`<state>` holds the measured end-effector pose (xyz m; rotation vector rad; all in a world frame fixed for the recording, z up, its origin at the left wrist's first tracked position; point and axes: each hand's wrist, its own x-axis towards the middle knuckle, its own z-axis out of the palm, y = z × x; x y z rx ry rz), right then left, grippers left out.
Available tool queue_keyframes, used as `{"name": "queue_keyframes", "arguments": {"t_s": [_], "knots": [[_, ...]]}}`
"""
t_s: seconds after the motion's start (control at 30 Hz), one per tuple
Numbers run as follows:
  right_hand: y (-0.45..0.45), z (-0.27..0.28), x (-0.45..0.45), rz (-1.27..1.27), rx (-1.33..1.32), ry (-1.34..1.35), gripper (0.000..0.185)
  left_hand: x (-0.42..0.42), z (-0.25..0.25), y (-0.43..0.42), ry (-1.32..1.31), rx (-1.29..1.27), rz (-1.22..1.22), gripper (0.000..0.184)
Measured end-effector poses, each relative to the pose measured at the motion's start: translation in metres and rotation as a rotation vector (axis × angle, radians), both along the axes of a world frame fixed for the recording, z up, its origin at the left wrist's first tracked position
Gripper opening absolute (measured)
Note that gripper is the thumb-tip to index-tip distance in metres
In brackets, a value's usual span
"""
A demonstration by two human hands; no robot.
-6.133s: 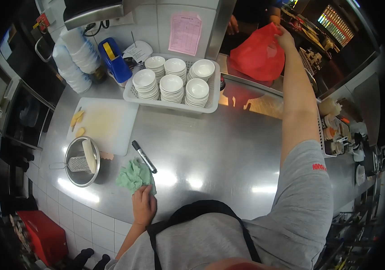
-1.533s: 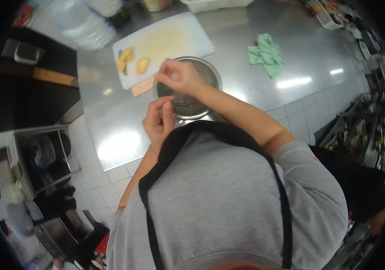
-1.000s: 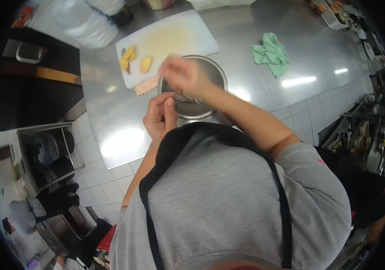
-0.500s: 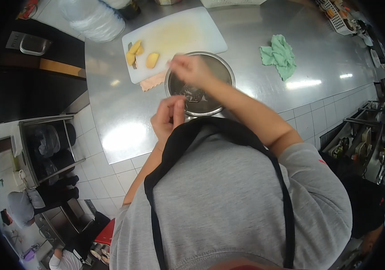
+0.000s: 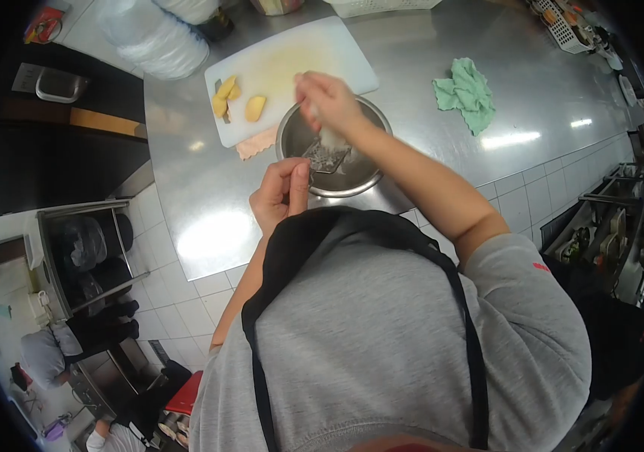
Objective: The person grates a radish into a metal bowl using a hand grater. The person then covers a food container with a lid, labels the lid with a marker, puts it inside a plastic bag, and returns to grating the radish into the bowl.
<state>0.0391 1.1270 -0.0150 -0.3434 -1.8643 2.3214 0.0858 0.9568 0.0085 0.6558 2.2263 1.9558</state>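
My left hand (image 5: 280,194) is closed, thumb against fingers, at the near left rim of a round metal bowl (image 5: 376,175). It grips the end of a small metal grater (image 5: 320,160), which lies slanted over the bowl's opening. Above the bowl my right hand (image 5: 331,102) has its fingers curled together. A blurred whitish thing (image 5: 330,138) hangs from under it and reaches the grater; its kind is unclear. Behind the bowl lies a white cutting board (image 5: 337,53) with several yellow peeled pieces (image 5: 255,108) at its left end.
A peach cloth (image 5: 257,143) shows under the board's near edge. To the right, a crumpled green cloth (image 5: 469,94) lies on the steel table (image 5: 405,68). Plastic-wrapped stacks (image 5: 160,45) stand at the back left. White baskets (image 5: 563,26) line the far side. Other people (image 5: 43,358) are at lower left.
My right hand has moved slightly right and away from me, and the whitish thing now shows beneath it. The grater is more plainly seen. My left hand has barely moved.
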Motion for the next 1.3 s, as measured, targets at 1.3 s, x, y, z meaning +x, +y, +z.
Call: {"name": "queue_keyframes", "arguments": {"t_s": [1.3], "knots": [[-0.046,0.022,0.018,-0.062,0.156,0.487,0.039,-0.029,0.001,0.012,0.059,0.066,0.034,0.008]]}}
